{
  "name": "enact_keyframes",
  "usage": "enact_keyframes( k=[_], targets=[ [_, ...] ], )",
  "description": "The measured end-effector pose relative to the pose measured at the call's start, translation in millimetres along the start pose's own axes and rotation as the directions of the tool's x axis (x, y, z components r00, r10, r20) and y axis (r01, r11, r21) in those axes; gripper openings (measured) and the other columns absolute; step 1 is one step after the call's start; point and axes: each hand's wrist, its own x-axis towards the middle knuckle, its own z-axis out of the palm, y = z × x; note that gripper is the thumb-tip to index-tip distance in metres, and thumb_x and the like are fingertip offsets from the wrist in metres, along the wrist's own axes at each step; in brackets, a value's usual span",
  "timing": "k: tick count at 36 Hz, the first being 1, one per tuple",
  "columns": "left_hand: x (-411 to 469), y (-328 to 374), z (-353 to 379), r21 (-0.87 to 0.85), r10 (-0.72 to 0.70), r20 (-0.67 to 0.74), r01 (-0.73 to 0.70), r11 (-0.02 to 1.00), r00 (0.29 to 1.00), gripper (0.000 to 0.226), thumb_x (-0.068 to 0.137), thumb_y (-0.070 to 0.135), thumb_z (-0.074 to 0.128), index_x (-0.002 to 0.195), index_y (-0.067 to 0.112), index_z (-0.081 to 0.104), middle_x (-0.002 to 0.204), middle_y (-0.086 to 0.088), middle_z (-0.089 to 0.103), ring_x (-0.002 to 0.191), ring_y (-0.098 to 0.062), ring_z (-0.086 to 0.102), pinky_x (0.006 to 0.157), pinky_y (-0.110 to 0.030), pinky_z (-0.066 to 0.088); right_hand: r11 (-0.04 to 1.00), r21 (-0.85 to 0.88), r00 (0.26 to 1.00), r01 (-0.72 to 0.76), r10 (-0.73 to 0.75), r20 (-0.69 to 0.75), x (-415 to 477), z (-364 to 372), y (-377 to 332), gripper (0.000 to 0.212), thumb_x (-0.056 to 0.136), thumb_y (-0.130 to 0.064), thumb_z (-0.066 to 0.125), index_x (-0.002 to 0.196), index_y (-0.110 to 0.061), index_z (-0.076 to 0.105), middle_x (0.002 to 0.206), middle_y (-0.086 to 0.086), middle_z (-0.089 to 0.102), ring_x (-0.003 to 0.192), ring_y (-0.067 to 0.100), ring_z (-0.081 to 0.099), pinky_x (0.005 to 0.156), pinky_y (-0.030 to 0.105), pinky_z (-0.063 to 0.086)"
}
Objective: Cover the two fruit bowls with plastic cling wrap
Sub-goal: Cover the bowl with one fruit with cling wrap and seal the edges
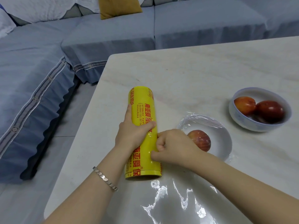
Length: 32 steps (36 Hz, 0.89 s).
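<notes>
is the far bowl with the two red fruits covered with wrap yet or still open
Still open. The far bowl shows no film across its rim; its two fruits look bare.

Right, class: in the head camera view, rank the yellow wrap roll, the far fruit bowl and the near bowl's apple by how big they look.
1. Yellow wrap roll, though it lies nearer the camera.
2. Far fruit bowl.
3. Near bowl's apple, partly hidden by the right hand.

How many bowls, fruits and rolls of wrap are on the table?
Bowls: 2, the near bowl and the far bowl
Fruits: 3, one near, two far
Yellow cling wrap roll: 1
Total: 6
</notes>
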Motion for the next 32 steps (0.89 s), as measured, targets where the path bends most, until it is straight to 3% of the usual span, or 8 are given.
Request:
enact_keyframes(
  k=[5, 9, 13, 15, 17, 20, 25, 32],
  targets=[
    [-1, 2, 2, 0.035, -0.019, -0.002, 0.019, 0.999, 1.0, 0.107, 0.05, 0.062, 0.064, 0.141, 0.053, 0.008, 0.128, 0.0, 0.052, 0.108, -0.025, 0.057, 0.093, -0.046, 0.048, 1.0, -0.009, 0.996, 0.008, -0.008, -0.089, 1, 10, 3, 0.042, 0.067, -0.019, 0.055, 0.036, -0.011, 0.028, 0.049, 0.002, 0.036, 0.06, 0.024, 0.034, 0.049, 0.021, 0.019],
    [-2, 2, 2, 0.031, -0.004, 0.0, 0.004, 1.0, 1.0, 0.106, 0.054, 0.061, 0.064, 0.143, 0.049, 0.008, 0.131, 0.002, 0.05, 0.109, -0.025, 0.056, 0.094, -0.047, 0.048, 0.95, -0.144, 0.883, 0.279, -0.312, -0.352, 9, 27, 24, 0.038, 0.057, -0.02, 0.035, 0.053, -0.029, -0.002, 0.049, -0.008, 0.02, 0.042, 0.021, 0.028, 0.048, 0.023, 0.045],
    [-1, 1, -2, -0.006, 0.009, -0.006, -0.009, 1.0, 1.0, 0.106, 0.056, 0.057, 0.068, 0.145, 0.045, 0.011, 0.13, 0.005, 0.051, 0.109, -0.022, 0.056, 0.095, -0.046, 0.047, 0.91, -0.122, 0.828, 0.396, -0.411, -0.38, 11, 29, 35, 0.042, 0.06, -0.015, 0.039, 0.054, -0.03, 0.001, 0.048, -0.012, 0.005, 0.046, 0.017, 0.023, 0.048, 0.03, 0.046],
    [0, 0, -2, -0.025, 0.017, -0.005, -0.017, 1.0, 1.0, 0.103, 0.061, 0.052, 0.072, 0.145, 0.043, 0.012, 0.128, 0.005, 0.052, 0.107, -0.021, 0.056, 0.094, -0.046, 0.047, 0.88, -0.128, 0.795, 0.457, -0.468, -0.386, 8, 27, 34, 0.047, 0.057, -0.009, 0.049, 0.049, -0.027, 0.006, 0.045, -0.013, 0.015, 0.044, 0.019, 0.032, 0.049, 0.034, 0.05],
    [0, -1, -1, -0.021, 0.027, -0.005, -0.027, 0.999, 1.0, 0.1, 0.067, 0.048, 0.075, 0.145, 0.043, 0.012, 0.127, 0.006, 0.052, 0.107, -0.021, 0.057, 0.094, -0.045, 0.047, 0.852, -0.158, 0.783, 0.499, -0.521, -0.341, 0, 23, 33, 0.037, 0.056, -0.01, 0.05, 0.048, -0.026, 0.017, 0.045, -0.004, 0.047, 0.051, 0.025, 0.056, 0.054, 0.031, 0.054],
    [0, -1, -2, -0.024, 0.024, 0.0, -0.024, 0.999, 1.0, 0.102, 0.063, 0.053, 0.072, 0.145, 0.044, 0.013, 0.127, 0.007, 0.052, 0.107, -0.021, 0.057, 0.094, -0.046, 0.048, 0.828, -0.213, 0.792, 0.519, -0.56, -0.244, -20, 16, 35, 0.023, 0.06, -0.019, 0.041, 0.046, -0.029, 0.026, 0.076, 0.004, 0.072, 0.077, 0.021, 0.068, 0.07, 0.022, 0.052],
    [0, -1, -2, -0.031, 0.013, -0.002, -0.013, 0.999, 1.0, 0.104, 0.055, 0.057, 0.069, 0.143, 0.047, 0.014, 0.12, 0.01, 0.053, 0.106, -0.021, 0.058, 0.093, -0.047, 0.049, 0.84, -0.263, 0.799, 0.475, -0.537, -0.271, -30, 5, 39, 0.025, 0.06, -0.016, 0.043, 0.059, -0.027, 0.021, 0.065, -0.002, 0.056, 0.065, 0.014, 0.042, 0.065, 0.02, 0.027],
    [2, -4, -4, -0.076, 0.027, 0.0, -0.027, 0.997, 1.0, 0.094, 0.065, 0.05, 0.075, 0.142, 0.045, 0.02, 0.123, 0.009, 0.055, 0.103, -0.02, 0.059, 0.091, -0.046, 0.05, 0.805, -0.304, 0.746, 0.51, -0.589, -0.309, -44, -9, 30, 0.024, 0.063, -0.011, 0.046, 0.054, -0.024, 0.028, 0.065, -0.001, 0.053, 0.063, 0.017, 0.038, 0.066, 0.021, 0.024]
  ],
)
